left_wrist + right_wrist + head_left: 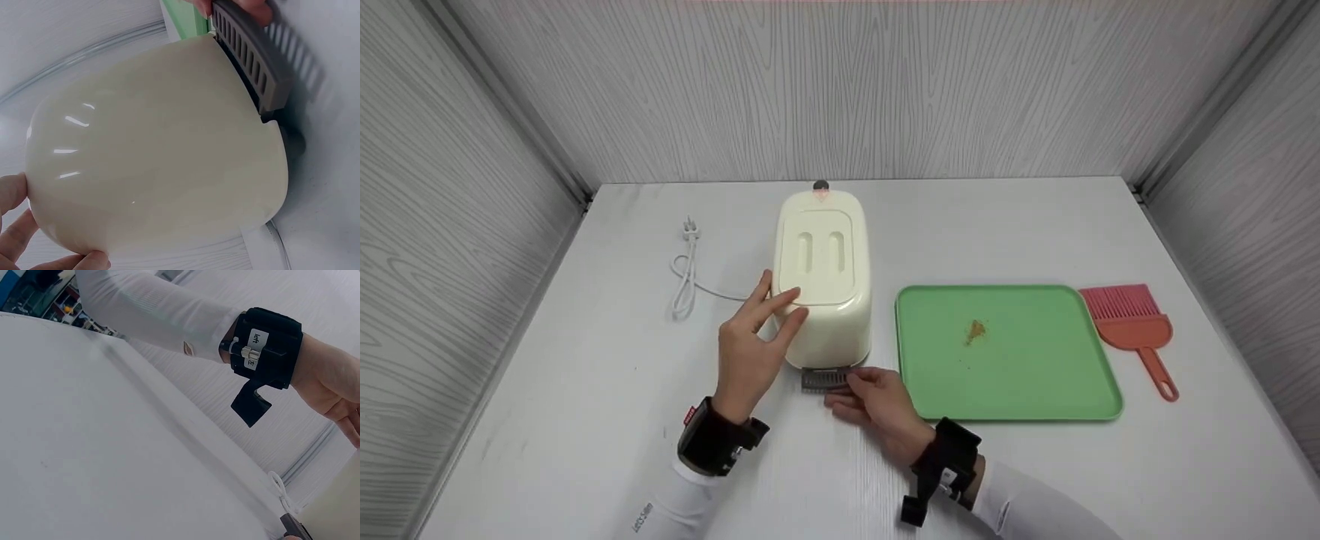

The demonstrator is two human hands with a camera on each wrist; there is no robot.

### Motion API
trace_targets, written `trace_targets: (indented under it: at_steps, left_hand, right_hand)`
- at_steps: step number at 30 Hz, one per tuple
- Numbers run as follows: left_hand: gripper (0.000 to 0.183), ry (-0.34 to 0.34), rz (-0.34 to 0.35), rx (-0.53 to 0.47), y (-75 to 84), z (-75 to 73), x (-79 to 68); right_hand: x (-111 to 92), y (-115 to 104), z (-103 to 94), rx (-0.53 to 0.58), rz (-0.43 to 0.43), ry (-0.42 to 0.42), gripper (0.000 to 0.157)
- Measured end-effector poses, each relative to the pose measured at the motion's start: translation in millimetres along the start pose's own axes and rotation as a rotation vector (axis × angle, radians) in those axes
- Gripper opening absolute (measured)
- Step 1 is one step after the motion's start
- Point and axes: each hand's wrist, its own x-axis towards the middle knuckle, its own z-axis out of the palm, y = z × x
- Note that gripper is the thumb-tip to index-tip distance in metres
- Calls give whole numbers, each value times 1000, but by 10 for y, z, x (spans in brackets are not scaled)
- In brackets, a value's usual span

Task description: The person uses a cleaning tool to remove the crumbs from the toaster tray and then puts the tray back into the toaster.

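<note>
A cream toaster with a lid over its top stands with one narrow end toward me. A dark grey slatted crumb tray sticks out low at that end; the left wrist view shows its slatted front slightly out from the body. My right hand pinches the tray's right end between thumb and fingers. My left hand rests on the toaster's near left top corner, fingers spread and fairly straight, fingertips touching it. In the right wrist view only a fingertip and the tray's corner show low at the right.
Right of the toaster lies a green tray with brown crumbs on it. A brush with pink bristles and an orange handle lies beside that tray. A white cord with a plug lies left of the toaster. Walls enclose the table's back and sides.
</note>
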Motion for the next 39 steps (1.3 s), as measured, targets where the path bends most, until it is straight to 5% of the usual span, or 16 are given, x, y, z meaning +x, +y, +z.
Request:
trace_targets:
  at_steps: [25, 39]
  left_hand:
    - [29, 7, -10, -13, 3, 1, 11]
    - [30, 6, -5, -1, -5, 6, 12]
  right_hand:
    - [62, -32, 16, 82, 13, 27, 33]
    - [-80, 58, 72, 121, 23, 14, 30]
